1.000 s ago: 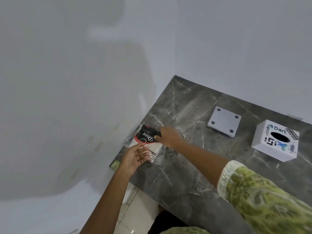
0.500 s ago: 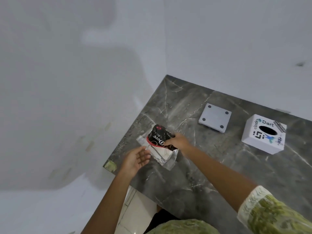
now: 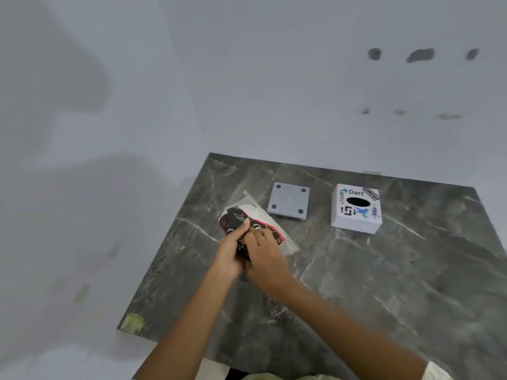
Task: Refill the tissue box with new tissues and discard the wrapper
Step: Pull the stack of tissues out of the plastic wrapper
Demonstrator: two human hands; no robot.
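Both my left hand (image 3: 233, 253) and right hand (image 3: 264, 259) grip the black-and-red printed tissue pack (image 3: 255, 226), clear wrapper ends sticking out, over the counter (image 3: 384, 283), left of the white tissue box (image 3: 356, 208).

One pack (image 3: 255, 226) (wrapped), one box (image 3: 355, 208).

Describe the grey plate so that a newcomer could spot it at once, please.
On the dark marble table, look near the far edge. The grey plate lies flat between the tissue pack and the white box; only it has four dark corner dots.
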